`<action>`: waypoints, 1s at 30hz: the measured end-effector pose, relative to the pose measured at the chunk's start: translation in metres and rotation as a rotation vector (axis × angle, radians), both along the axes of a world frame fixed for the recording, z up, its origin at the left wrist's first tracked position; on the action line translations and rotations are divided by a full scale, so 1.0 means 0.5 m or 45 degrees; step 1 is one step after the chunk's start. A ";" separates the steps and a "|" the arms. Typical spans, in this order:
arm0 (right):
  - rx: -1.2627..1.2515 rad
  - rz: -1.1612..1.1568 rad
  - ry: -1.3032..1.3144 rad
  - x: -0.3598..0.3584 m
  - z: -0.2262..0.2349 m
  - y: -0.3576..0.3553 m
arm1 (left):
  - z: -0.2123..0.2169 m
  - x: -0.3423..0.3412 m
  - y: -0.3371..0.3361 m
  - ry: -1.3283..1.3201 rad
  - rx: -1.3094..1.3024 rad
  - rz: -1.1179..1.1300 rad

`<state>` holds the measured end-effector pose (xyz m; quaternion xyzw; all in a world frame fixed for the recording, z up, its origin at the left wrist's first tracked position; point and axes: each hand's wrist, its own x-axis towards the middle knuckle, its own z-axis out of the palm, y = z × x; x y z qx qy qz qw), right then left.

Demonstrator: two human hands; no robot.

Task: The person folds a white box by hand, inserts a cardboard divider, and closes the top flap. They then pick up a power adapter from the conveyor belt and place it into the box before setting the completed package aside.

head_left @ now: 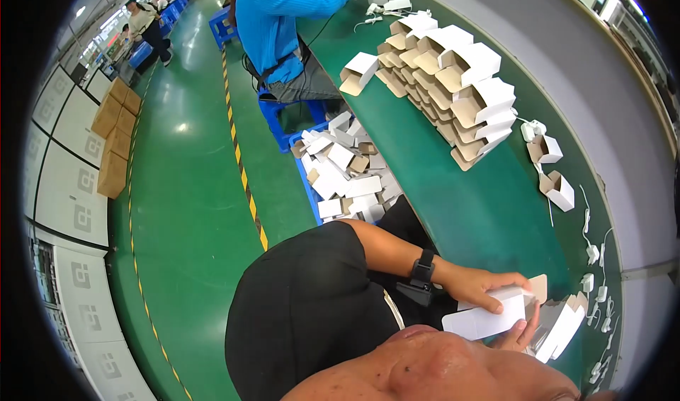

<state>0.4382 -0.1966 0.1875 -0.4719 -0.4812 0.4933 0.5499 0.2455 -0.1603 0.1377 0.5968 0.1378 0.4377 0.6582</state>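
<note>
My left hand [489, 287], with a black watch [423, 268] on its wrist, grips a small white carton [489, 322] from above, thumb across its side. A brown-lined flap [539, 287] stands out at the carton's far end. My right hand [518, 336] holds the same carton from below, its fingers against the side and end; the rest of that hand is hidden. Beside it, at the right, several flattened white cartons [563, 330] stand in a bundle on the green table [489, 224].
Open white cartons [453, 82] are stacked in rows farther along the table. White chargers with cables [593, 253] line its right edge, near two loose open cartons [558, 190]. A blue crate [312, 192] full of cartons stands left of the table. A co-worker in blue [273, 18] sits beyond it.
</note>
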 end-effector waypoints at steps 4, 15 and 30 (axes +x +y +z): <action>-0.108 0.160 0.070 0.017 -0.038 -0.011 | -0.016 0.026 -0.009 -0.145 -0.078 -0.170; 0.351 -0.050 -0.239 -0.026 -0.032 0.018 | 0.019 -0.042 -0.008 0.167 0.141 0.231; 0.207 0.103 -0.038 0.000 -0.012 -0.001 | 0.048 -0.051 -0.016 0.128 -0.250 -0.172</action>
